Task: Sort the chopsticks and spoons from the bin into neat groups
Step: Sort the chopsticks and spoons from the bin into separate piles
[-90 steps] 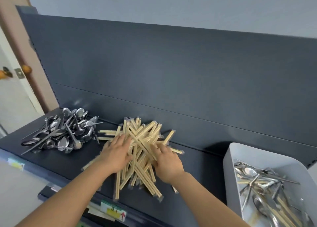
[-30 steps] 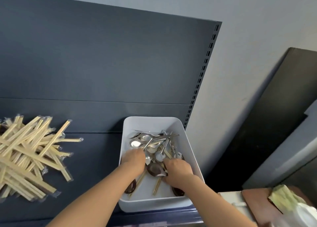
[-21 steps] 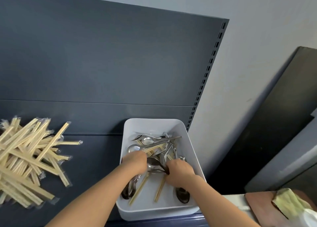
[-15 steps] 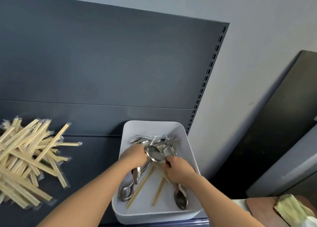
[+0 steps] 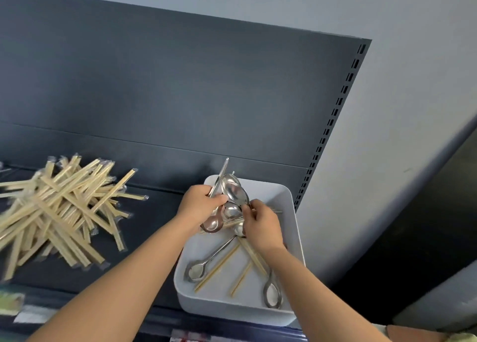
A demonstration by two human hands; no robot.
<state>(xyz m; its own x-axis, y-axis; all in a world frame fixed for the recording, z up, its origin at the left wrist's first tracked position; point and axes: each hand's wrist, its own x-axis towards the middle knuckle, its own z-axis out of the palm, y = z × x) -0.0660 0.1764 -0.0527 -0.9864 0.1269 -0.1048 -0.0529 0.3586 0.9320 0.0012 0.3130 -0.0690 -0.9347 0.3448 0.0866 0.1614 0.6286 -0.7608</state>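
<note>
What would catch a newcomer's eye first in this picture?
The left hand and right hand grip a bunch of shiny spoons over the white bin, right of centre. On the dark shelf to the left sprawls a big, messy pile of chopsticks.

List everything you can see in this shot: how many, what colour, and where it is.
chopstick pile: one heap, too many to count, pale wood in clear wrappers, on the shelf left of the bin
bin: one, white, at the shelf's right end
held spoons: several, silver, bunched over the bin's far end
loose spoons: two, silver, on the bin floor
bin chopsticks: about four, pale wood, on the bin floor
shelf: one, dark grey
left hand: grips the held spoons
right hand: pinches the held spoons
</note>
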